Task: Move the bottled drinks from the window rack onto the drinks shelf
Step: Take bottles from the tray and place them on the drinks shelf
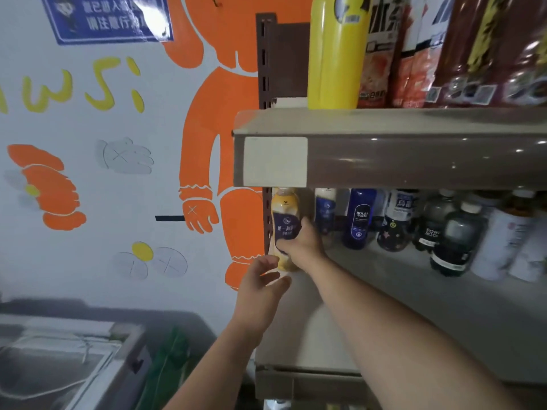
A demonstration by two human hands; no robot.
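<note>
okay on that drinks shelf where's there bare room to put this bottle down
The drinks shelf is bare along its front, from the right hand holding the yellow bottle across to the dark soda bottles. The back row, from the blue bottle rightward, is crowded.

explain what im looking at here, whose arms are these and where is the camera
There is one picture, taken by a wide-angle camera worn on a person's head, looking forward and down, so the arms are that person's own. The right hand grips a yellow bottle with a dark blue label at the left end of the drinks shelf. The left hand is open just below it, fingers near the bottle's base. Further right on the shelf stand other bottles, including a blue soda bottle. The shelf above carries a tall yellow bottle and snack bags.
</note>
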